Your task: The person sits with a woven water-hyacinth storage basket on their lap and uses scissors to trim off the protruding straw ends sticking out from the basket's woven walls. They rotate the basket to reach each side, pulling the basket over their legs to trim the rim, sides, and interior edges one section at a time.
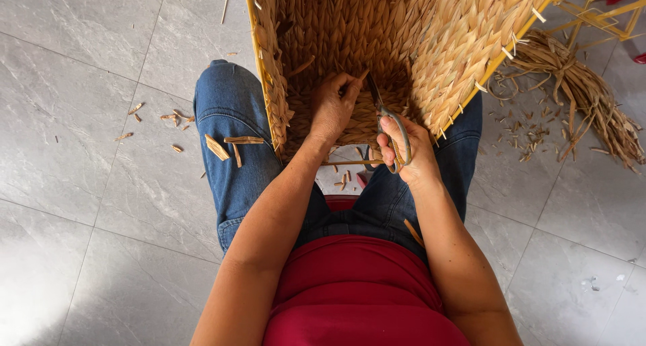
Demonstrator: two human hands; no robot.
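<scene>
A large woven straw basket [457,36] rests between my knees, its opening facing me. My left hand [332,107] reaches inside it and pinches a strand of the weave on the inner wall. My right hand [410,151] grips a pair of scissors [389,123] by the handles. The blades point up into the basket, next to my left fingers. I sit in blue jeans and a red top.
A bundle of dried straw [579,90] lies on the grey tiled floor at the right, beside a yellow wire frame [599,13]. Several cut straw bits [176,117] are scattered on the floor at left, on my left thigh, and at right.
</scene>
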